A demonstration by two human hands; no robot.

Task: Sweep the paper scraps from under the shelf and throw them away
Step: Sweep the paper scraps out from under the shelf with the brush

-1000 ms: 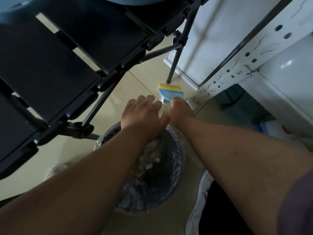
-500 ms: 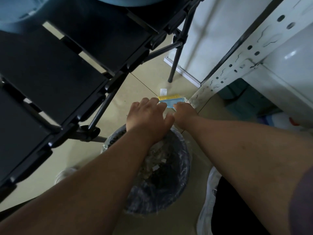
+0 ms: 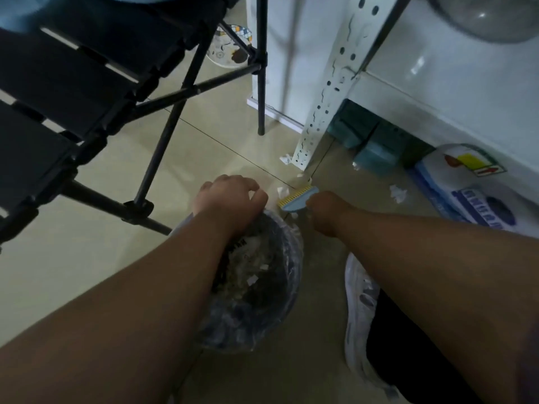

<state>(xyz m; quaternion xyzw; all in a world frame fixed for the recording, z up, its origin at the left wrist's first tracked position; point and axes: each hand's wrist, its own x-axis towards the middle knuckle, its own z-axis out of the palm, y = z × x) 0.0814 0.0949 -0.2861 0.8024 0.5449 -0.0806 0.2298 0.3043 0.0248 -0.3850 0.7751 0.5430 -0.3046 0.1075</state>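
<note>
My right hand (image 3: pixel 328 212) grips a small blue brush with yellow bristles (image 3: pixel 294 198), held low over the floor just past the far rim of the trash bin (image 3: pixel 288 290). My left hand (image 3: pixel 230 199) is curled over the bin's far rim; whether it holds anything there is hidden. The bin has a plastic liner and holds paper scraps and rubbish. White paper scraps lie on the tile: one by the shelf post's foot (image 3: pixel 285 159), one just ahead of the brush (image 3: pixel 281 189), one further right (image 3: pixel 398 193). The white perforated shelf post (image 3: pixel 320 106) stands ahead.
A black folding rack (image 3: pixel 96 91) with thin legs fills the left and top. Teal boxes (image 3: pixel 370 141) and a blue-and-white bag (image 3: pixel 472 193) sit under the shelf at right. My white shoe (image 3: pixel 360 304) is beside the bin. A patterned dish (image 3: pixel 230 45) lies behind the rack.
The view has swung right and pulled back, revealing the space under the shelf and more scraps. The brush has turned and sits a little to the right; both hands remain at the bin's far rim.
</note>
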